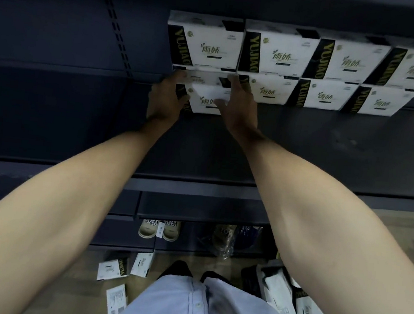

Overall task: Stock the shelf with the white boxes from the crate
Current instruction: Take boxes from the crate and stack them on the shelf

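Holding a white box at the row's left end

Both hands are on it! The left hand (164,101) curls round the left edge of the white box (207,98), and the right hand (239,106) clamps the right edge, fingers over the top. The box sits at centre frame on the dark shelf (304,146), just beside the lower row (319,95) of three matching boxes. Above them stands an upper row (278,51) of four. Every black stripe reads "YUJIAO" in gold, with 雨娇 on the white face. At lower right lies a heap of boxes (286,295); I cannot tell whether a crate holds them. Loose boxes (113,268) lie on the floor at lower left. Slippers (160,230) marked "STORY" sit below.
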Demonstrator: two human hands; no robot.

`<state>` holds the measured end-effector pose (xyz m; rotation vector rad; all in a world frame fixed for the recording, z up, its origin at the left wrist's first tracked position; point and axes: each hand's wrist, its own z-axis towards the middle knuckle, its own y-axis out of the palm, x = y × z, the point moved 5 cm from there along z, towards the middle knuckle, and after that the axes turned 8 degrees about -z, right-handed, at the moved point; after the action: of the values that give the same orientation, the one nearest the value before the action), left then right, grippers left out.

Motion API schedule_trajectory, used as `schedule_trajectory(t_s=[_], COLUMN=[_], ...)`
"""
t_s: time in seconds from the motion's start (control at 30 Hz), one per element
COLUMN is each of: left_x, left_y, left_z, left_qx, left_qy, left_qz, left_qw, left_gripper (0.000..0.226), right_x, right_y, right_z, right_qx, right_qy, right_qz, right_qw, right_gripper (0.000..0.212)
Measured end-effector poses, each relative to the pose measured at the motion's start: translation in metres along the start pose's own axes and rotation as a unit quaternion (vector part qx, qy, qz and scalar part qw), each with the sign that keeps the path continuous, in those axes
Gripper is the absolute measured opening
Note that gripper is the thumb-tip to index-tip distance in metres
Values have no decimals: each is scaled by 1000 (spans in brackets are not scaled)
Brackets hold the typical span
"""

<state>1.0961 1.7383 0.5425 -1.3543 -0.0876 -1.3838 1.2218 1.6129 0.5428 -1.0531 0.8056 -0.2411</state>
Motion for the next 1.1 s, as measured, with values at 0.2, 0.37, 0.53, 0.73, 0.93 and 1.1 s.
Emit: schedule_trajectory(t_s=[0.2,0.37,0.53,0.73,0.93,1.1], left_x=[-9,-9,-5,2,27,50], left_y=[1,2,-2,-8,-12,3], left_z=[11,13,-6,-25,-28,-45], left_qx=[1,-11,6,-23,-15,-62], left_qy=[2,0,-28,-53,-66,6], left_qz=[11,22,-36,11,125,145], left_qw=[1000,1000,999,998,990,987], left_gripper=[46,48,53,71,71,64], right_x=[1,-1,-3,2,9,28], right_y=[6,6,7,-2,-28,-46], right_z=[10,10,4,-21,-44,-67], right_qx=[7,7,8,16,-38,-76], right_qy=[2,7,22,72,86,105], right_qz=[-14,-24,-26,-8,-39,-84], right_qw=[1000,1000,999,997,995,988], right_gripper=[57,56,63,80,61,67])
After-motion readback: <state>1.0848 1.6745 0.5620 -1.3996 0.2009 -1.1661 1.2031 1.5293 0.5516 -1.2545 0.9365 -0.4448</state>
